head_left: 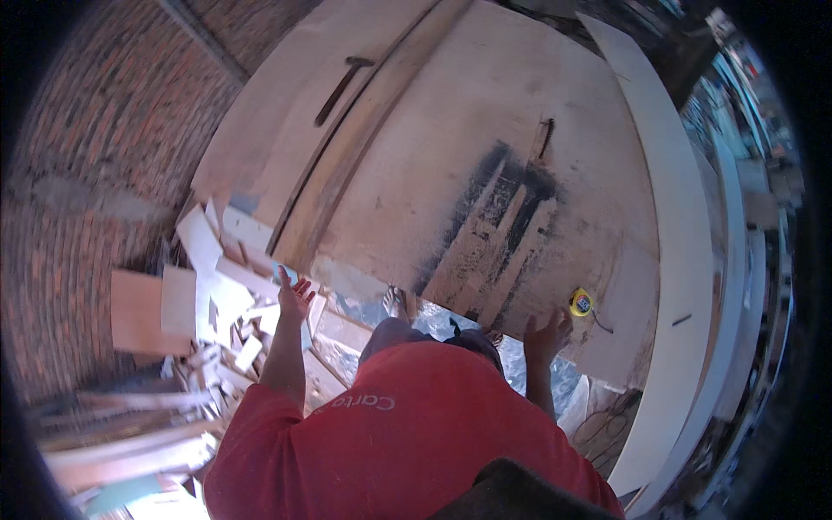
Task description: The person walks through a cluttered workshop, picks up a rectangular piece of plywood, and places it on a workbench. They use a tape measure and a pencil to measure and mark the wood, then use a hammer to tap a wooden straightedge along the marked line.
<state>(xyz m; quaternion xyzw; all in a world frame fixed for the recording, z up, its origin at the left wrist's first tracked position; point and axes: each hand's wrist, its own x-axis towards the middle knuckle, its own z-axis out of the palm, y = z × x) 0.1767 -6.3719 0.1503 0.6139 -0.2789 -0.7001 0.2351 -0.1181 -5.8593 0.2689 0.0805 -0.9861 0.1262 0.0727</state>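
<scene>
My left hand (296, 297) is raised at the left near corner of a broad wooden worktop (589, 191), palm turned up, fingers spread and nothing in them. Close by it is the near end of a long wooden plank (368, 143) that runs away across the top. My right hand (547, 334) is at the near edge of the worktop, thumb and fingers apart, holding nothing visible. Just beyond and right of it lies a yellow tape measure (581, 302), not touched by the hand. A hammer (343, 90) lies left of the plank.
Black stains (503, 191) mark the worktop, with a thin wooden strip (544, 141) at their far end. Long pale boards (685, 251) stand along the right side. Wood offcuts (238, 347) pile up at left, below a brick wall (87, 156). A small dark stick (682, 320) lies on a board.
</scene>
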